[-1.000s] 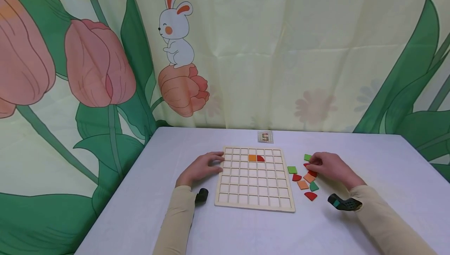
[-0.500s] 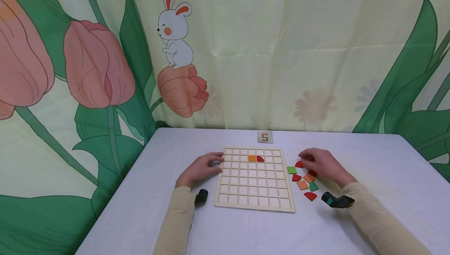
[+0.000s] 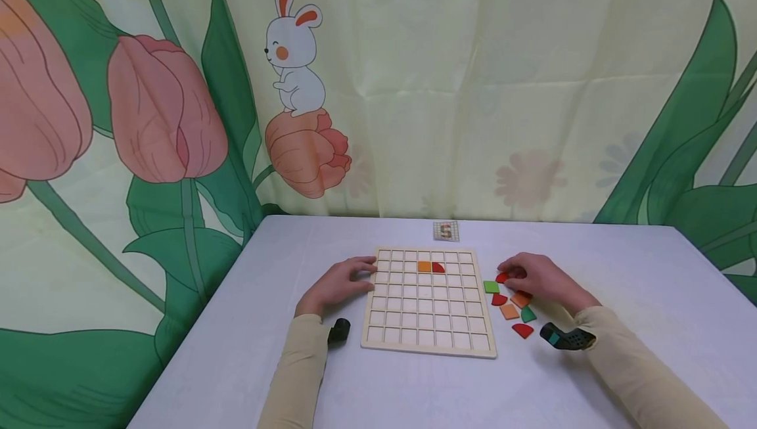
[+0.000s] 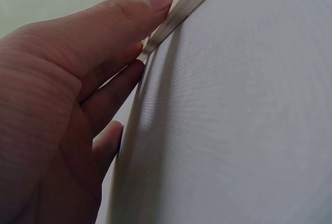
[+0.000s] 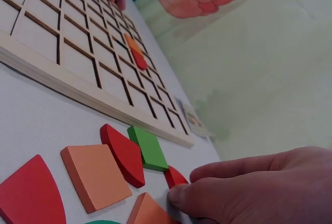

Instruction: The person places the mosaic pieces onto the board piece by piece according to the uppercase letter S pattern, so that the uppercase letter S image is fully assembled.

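My left hand (image 3: 343, 281) rests at the left edge of a wooden grid board (image 3: 428, 353), thumb and spread fingers touching its rim. An orange square tile (image 3: 424, 267) and a red quarter-circle tile (image 3: 438, 267) sit side by side in cells of an upper row. Right of the board, my right hand (image 3: 541, 278) pinches another red quarter-circle tile (image 5: 175, 176) between thumb and fingertips, low at the table. A light green square tile (image 5: 148, 149) lies close to that tile. The right hand partly hides the tiles beneath it.
Nearer me lie red quarter-circle tiles (image 3: 523, 330), orange squares (image 3: 509, 311) and a dark green quarter-circle tile (image 3: 528, 314). A small pattern card (image 3: 446, 230) lies beyond the board on the white table (image 3: 426, 389). A printed curtain (image 3: 473, 87) hangs behind.
My right hand has moved left from the far green square, which it now hides, to the red quarter-circle tile, and its fingers have come down around it. The left hand and board stay put.
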Motion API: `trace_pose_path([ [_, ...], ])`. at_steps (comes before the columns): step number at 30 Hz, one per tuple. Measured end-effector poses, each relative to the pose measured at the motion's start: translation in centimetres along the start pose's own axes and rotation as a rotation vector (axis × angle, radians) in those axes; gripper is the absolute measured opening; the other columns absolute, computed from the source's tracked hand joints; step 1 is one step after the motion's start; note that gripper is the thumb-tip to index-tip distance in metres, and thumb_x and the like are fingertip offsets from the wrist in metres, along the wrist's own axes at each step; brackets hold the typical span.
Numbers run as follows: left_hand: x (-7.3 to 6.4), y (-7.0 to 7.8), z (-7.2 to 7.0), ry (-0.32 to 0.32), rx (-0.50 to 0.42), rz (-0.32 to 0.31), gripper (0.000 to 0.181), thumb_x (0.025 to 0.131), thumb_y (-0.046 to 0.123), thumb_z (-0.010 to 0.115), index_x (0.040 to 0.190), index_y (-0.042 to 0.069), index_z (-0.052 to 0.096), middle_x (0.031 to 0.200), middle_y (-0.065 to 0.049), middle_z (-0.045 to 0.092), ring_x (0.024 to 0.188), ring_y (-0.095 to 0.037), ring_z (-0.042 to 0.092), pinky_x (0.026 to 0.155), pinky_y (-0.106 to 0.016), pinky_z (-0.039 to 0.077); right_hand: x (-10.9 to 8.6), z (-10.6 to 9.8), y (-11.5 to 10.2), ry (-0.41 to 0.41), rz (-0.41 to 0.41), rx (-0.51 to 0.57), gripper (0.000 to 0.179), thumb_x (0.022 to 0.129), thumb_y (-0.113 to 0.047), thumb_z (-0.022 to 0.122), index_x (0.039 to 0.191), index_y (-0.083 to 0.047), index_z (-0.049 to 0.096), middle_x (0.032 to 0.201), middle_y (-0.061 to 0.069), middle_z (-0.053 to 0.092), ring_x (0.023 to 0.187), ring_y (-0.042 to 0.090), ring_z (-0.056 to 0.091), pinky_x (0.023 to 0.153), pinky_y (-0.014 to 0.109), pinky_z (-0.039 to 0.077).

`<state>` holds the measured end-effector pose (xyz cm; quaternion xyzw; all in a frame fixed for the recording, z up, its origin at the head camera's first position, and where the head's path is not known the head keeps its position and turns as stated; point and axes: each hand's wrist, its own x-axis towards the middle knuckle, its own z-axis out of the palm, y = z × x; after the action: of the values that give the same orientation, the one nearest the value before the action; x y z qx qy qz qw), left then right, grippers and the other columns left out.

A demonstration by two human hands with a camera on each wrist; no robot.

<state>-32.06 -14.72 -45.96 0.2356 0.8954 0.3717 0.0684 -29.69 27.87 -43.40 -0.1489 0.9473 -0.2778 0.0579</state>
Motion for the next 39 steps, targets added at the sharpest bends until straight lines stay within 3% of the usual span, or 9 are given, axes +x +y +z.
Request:
trace_pose_path([
  [10,0.0,0.0,0.1,0.007,0.009,-0.001,0.040,0.089,0.024,0.073,0.126,0.012,0.066,0.146,0.003,0.050,0.139,-0.020,0.038,0.114,-0.041,0.031,0.0,-0.2,-0.7,0.072,-0.040,-0.003,0.031,0.089,-0.008,0.071,0.118,0.000,0.068,0.108,0.011,0.065,0.094,0.024,0.058,0.077,0.036,0.057],
  [17,0.0,0.0,0.1,-0.001,0.006,-0.024,0.041,0.089,0.025,0.073,0.127,0.013,0.066,0.146,0.005,0.048,0.140,-0.019,0.036,0.114,-0.041,0.031,1.3,0.2,-2.1,0.137,-0.165,0.001,0.027,0.087,-0.005,0.071,0.114,0.001,0.070,0.104,0.009,0.067,0.090,0.023,0.065,0.082,0.043,0.057],
  [30,0.1,0.5,0.0,-0.004,0.000,-0.047,0.041,0.089,0.027,0.073,0.127,0.015,0.066,0.147,0.007,0.048,0.140,-0.017,0.036,0.114,-0.040,0.031,5.7,3.0,-7.8,0.004,-0.315,0.063,0.025,0.089,-0.008,0.071,0.113,-0.001,0.070,0.102,0.006,0.067,0.091,0.020,0.063,0.081,0.037,0.054],
  [39,0.2,0.4,0.1,-0.007,-0.007,-0.098,0.040,0.089,0.028,0.072,0.127,0.017,0.066,0.147,0.011,0.046,0.141,-0.015,0.034,0.115,-0.039,0.030,8.4,5.8,-10.6,0.020,-0.417,-0.029,0.018,0.087,-0.007,0.073,0.105,-0.004,0.073,0.096,0.005,0.065,0.088,0.019,0.058,0.077,0.033,0.050],
])
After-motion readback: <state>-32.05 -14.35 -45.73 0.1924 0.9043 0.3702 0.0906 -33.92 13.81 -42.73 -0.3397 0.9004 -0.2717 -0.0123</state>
